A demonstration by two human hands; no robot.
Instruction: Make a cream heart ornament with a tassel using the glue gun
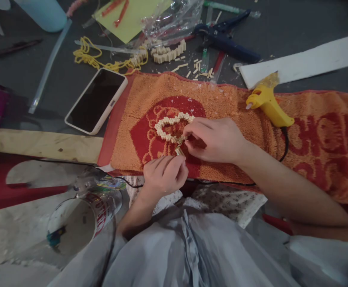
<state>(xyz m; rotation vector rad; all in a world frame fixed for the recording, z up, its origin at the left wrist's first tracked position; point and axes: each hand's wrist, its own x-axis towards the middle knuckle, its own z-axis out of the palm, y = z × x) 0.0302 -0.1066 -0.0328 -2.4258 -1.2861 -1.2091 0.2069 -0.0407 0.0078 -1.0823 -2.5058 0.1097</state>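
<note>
Curling into a loose fist at the near edge of the orange towel (221,95), the left hand (164,174) is showing in the head view with knuckles up. Its fingers are closing on a small pale piece (179,151) held at their tips. The right hand (217,139) is reaching in from the right with its forearm lying across the towel, wrist bent and palm down. Its fingers are bending onto the lower right side of the pale ring (170,125), which is lying on the red patch in the middle of the towel. The small piece is sitting just below the ring, between the two hands.

The right fingertips are tucking under the hand, so I cannot tell whether they are pinching the ring or only pressing on it. That hand is also covering the ring's right part, and the right elbow is running out of the picture.

A yellow glue gun (268,103) is lying on the towel to the right, well apart from the hands, with its black cord (286,143) passing behind the right forearm. A phone (96,99) is resting just off the towel's left edge, above a wooden plank (42,145). Open towel is showing between the ring and that edge.
</note>
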